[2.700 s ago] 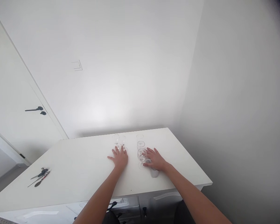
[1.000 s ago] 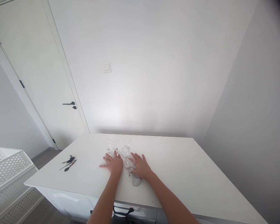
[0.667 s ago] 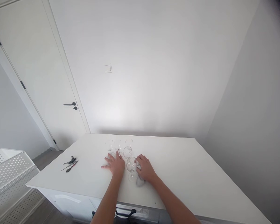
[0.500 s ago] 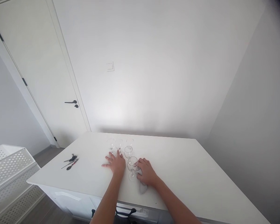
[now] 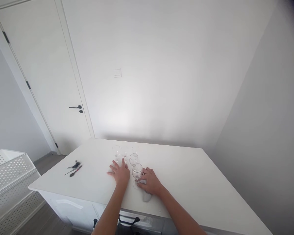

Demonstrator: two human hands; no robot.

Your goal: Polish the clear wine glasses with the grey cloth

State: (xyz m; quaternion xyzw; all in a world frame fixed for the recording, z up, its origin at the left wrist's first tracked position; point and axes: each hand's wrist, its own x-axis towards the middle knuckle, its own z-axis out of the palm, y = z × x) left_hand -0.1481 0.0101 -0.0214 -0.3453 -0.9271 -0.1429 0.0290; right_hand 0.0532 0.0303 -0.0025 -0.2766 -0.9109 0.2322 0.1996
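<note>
My left hand (image 5: 121,172) rests on the white tabletop with its fingers spread, close to the stemmed glasses. My right hand (image 5: 150,181) is closed on a grey cloth (image 5: 146,196), part of which hangs out below the palm. Its fingertips reach the stem of the nearest wine glass (image 5: 137,171), which stands upright on the table. Just behind that one stands another wine glass (image 5: 133,159). Farther back, several clear glasses (image 5: 116,150) stand in a row, their lower parts partly hidden by my left hand.
At the left of the white table (image 5: 186,182) lies a small pile of dark-handled utensils (image 5: 75,167), a spoon among them. A white perforated rack (image 5: 12,176) stands on the floor at far left. Below the front edge is a drawer handle (image 5: 129,222). A wall lies behind.
My right hand has shifted slightly left with the cloth, and its fingers now reach the nearest glass's stem. My left hand stays spread in about the same place. The view has shifted a little.
</note>
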